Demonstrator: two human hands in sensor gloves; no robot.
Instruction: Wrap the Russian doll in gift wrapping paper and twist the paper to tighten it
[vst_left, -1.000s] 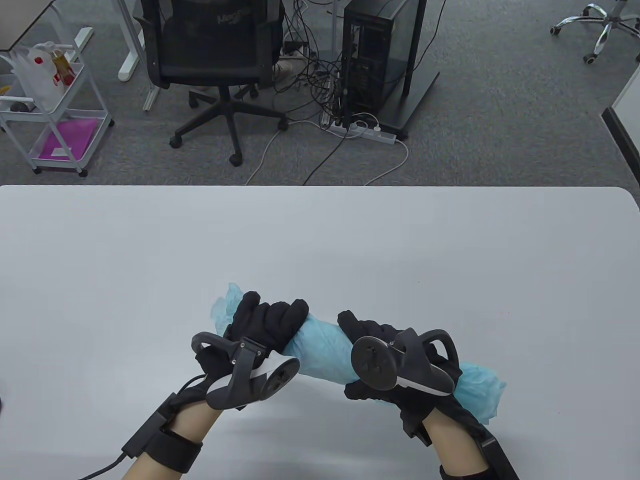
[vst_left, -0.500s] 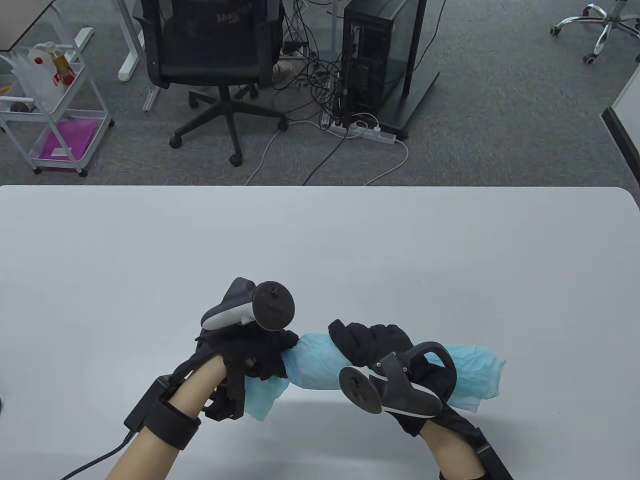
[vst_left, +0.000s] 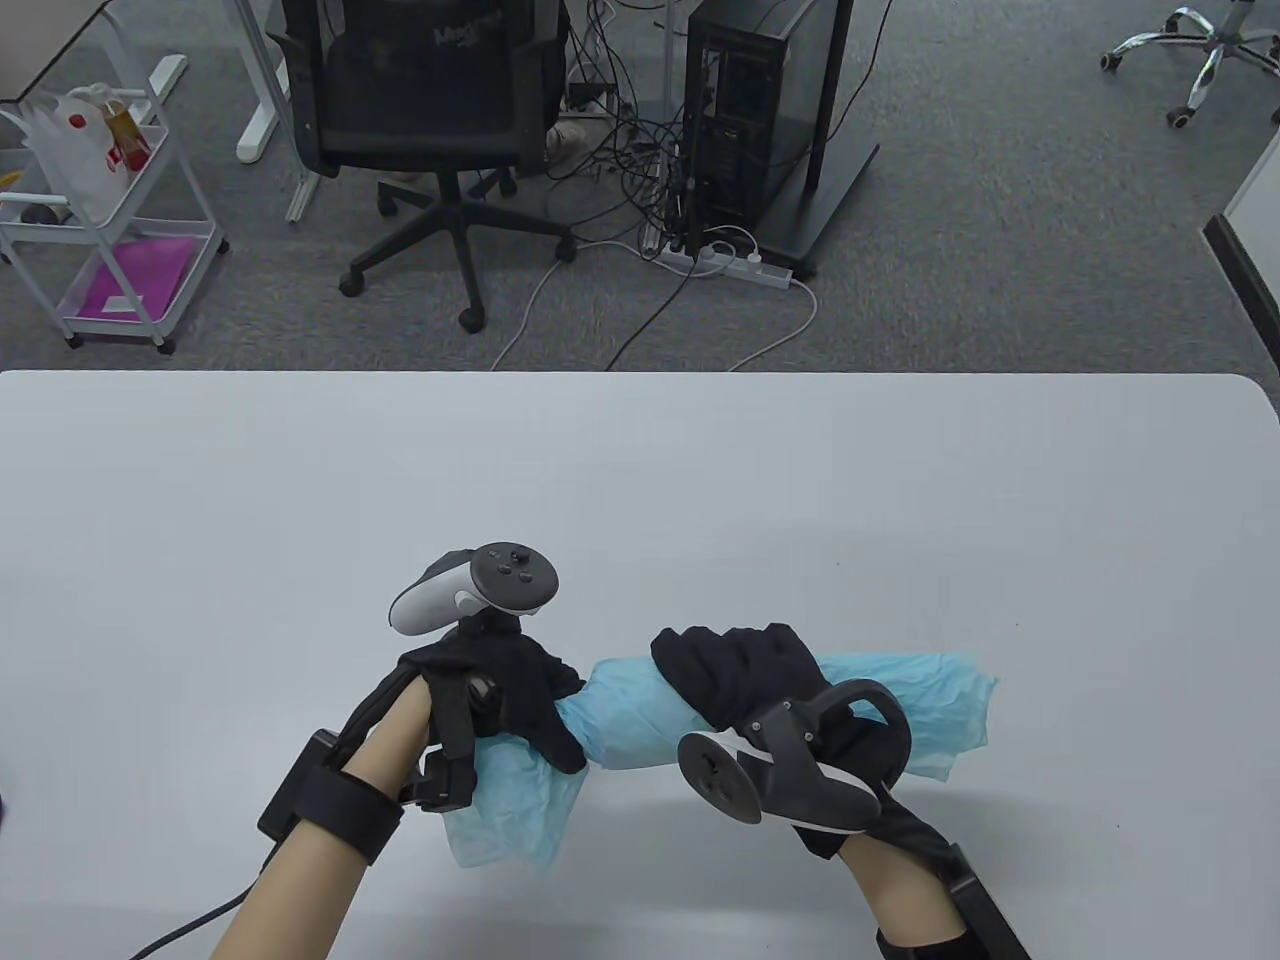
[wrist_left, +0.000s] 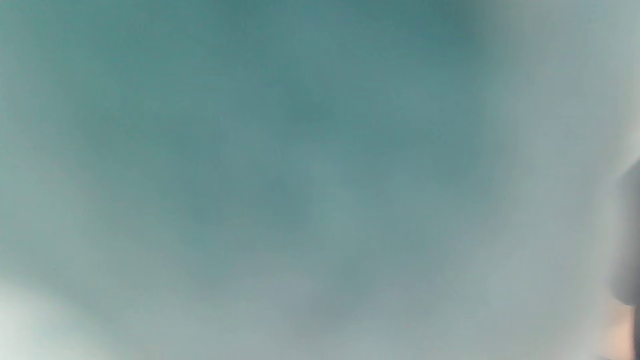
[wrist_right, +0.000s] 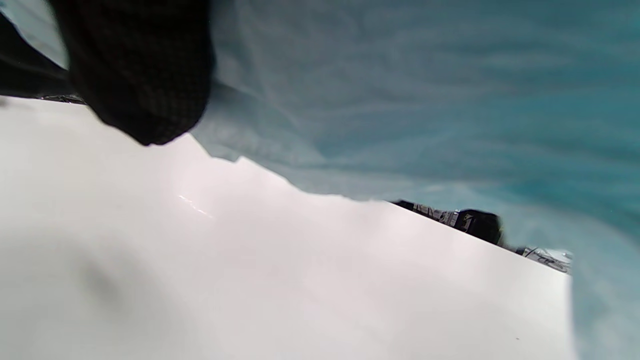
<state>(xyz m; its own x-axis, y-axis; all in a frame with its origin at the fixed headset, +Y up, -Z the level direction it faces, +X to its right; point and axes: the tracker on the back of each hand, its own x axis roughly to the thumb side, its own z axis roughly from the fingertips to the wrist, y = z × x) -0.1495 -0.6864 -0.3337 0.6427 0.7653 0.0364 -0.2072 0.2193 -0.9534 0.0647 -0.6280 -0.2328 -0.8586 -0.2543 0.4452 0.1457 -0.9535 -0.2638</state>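
The Russian doll is hidden inside a roll of light blue wrapping paper (vst_left: 630, 725) held just above the white table (vst_left: 640, 470) near its front edge. My left hand (vst_left: 515, 700) grips the left end of the roll, where the paper is pinched into a narrow neck; the loose tail (vst_left: 510, 815) hangs below it. My right hand (vst_left: 745, 675) is curled over the right part of the bundle, and the open right end (vst_left: 925, 715) sticks out past it. Blurred blue paper (wrist_left: 280, 150) fills the left wrist view. Blue paper (wrist_right: 425, 100) above the table shows in the right wrist view.
Beyond the table's far edge are an office chair (vst_left: 430, 120), a computer tower (vst_left: 745, 110) with a tangle of cables, and a white trolley (vst_left: 100, 220) at the left. A cable runs from my left wrist off the front edge.
My left hand has rolled over, its tracker swinging from below the roll to above it, twisting the left paper end, whose tail now hangs toward me. The right hand kept its hold.
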